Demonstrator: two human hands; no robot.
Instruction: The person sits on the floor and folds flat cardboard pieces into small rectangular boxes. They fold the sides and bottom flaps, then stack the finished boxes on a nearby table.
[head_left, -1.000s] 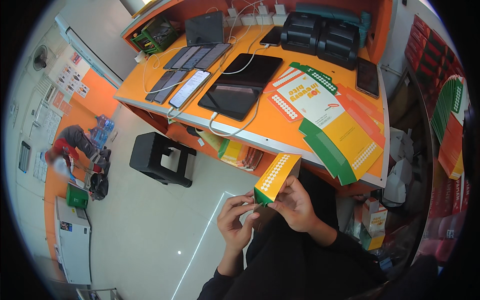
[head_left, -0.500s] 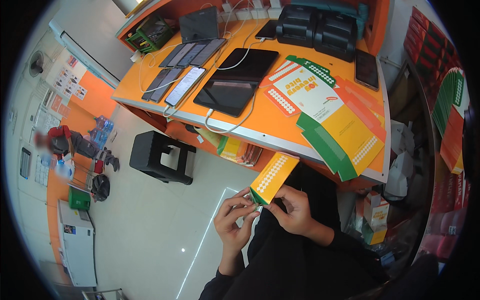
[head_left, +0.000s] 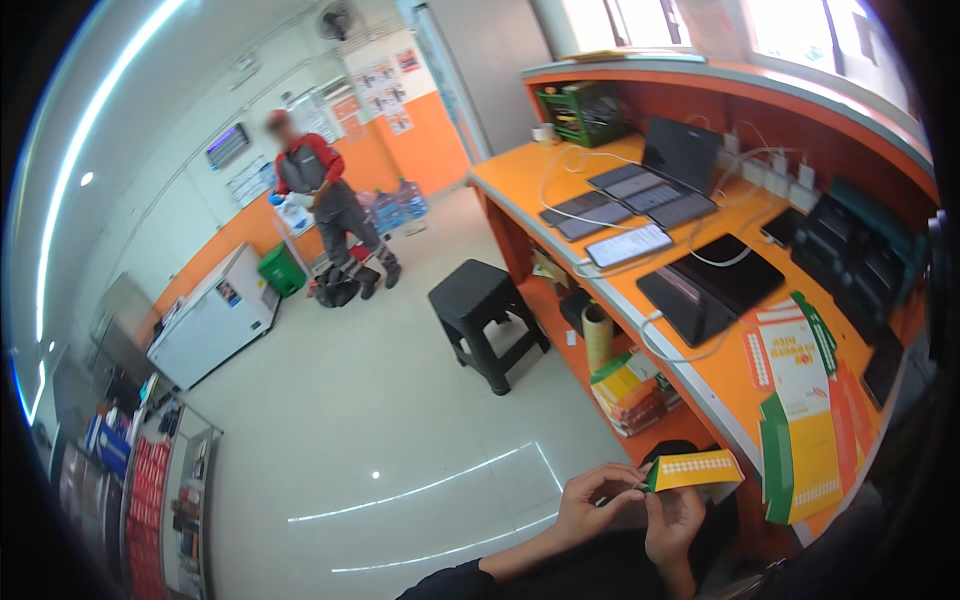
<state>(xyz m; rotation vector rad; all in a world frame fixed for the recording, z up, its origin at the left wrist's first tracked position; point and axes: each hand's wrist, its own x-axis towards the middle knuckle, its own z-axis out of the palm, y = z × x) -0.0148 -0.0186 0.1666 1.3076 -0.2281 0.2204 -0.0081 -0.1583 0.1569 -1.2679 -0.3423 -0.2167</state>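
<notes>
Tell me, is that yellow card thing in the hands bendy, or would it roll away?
Probably a bit bendy: the yellow card looks thin and flat, yet it juts out sideways from the left hand and right hand without drooping, so it seems fairly stiff. It is likely light. Being flat, it should not roll.

Two hands, the left hand [head_left: 590,503] and the right hand [head_left: 672,520], pinch one yellow folded carton [head_left: 695,469] at six o'clock. On the orange bench [head_left: 520,185] at three o'clock lie about four flat printed cartons [head_left: 800,400], two large dark tablets [head_left: 710,290] and five smaller slabs, phones or tablets [head_left: 625,205]. One black stool [head_left: 485,318] stands at centre. One other person [head_left: 325,205] stands at eleven o'clock, beside one green bin [head_left: 280,270] and one white chest freezer [head_left: 210,325].
</notes>
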